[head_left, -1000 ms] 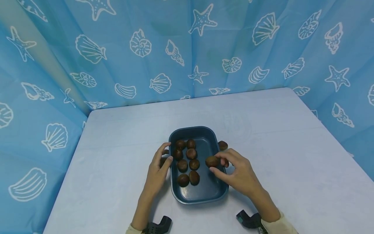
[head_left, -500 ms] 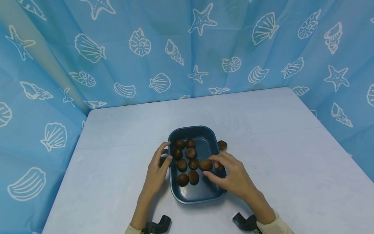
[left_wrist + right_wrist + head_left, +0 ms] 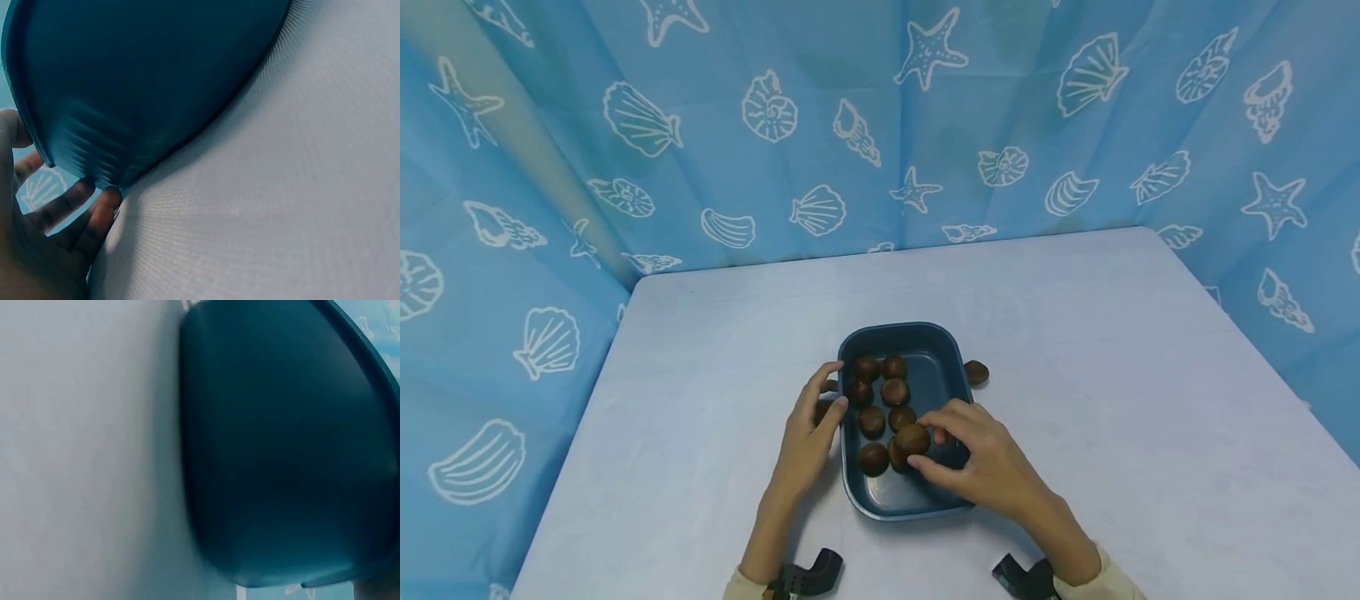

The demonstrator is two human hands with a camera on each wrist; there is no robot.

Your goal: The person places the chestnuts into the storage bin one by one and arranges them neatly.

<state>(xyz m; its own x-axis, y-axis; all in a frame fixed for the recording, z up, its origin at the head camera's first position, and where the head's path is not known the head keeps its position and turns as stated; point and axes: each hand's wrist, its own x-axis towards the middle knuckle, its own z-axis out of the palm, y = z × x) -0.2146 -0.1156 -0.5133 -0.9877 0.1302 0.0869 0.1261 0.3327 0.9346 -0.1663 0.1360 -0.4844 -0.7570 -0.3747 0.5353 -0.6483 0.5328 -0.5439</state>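
A dark blue rectangular tray (image 3: pixel 887 504) stands on the white table, several brown chestnuts (image 3: pixel 872 422) lying mostly along its left half. Over its lower middle, my right hand (image 3: pixel 992 467) pinches one chestnut (image 3: pixel 913 439) between thumb and fingers; this nut partly covers another one beneath. My left hand (image 3: pixel 805 446) is at the tray's left side, with thumb and index tips at the rim. In the left wrist view, its spread fingers (image 3: pixel 100 215) touch the ribbed outer wall. The right wrist view shows mainly the tray's outside wall (image 3: pixel 281 437); the pinched chestnut is hidden there.
One more chestnut (image 3: pixel 977 372) lies on the table just outside the tray's right rim. The white-covered table (image 3: pixel 1112 350) extends around the tray. Blue curtains (image 3: pixel 880 125) with shell and starfish prints hang behind and at both sides.
My right hand has carried its chestnut leftward and toward me, from the tray's right part to above the lower middle nuts. The left hand has stayed at the tray's left rim.
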